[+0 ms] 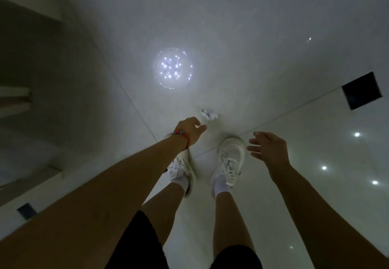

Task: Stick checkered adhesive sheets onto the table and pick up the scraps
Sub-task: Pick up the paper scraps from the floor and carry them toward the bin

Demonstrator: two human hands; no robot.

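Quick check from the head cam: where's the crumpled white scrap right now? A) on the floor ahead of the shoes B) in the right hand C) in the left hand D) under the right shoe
A: the crumpled scrap lies on the floor tiles beyond the left hand, and the right hand is empty too.

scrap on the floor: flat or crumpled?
Crumpled. The white scrap lies bunched in uneven folds on the floor tile, just beyond the left hand.

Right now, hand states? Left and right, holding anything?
Left hand: reaching down toward the crumpled white scrap on the floor, holding nothing visible; fingers mostly hidden, so open or closed cannot be told.
Right hand: open, fingers spread, holding nothing.
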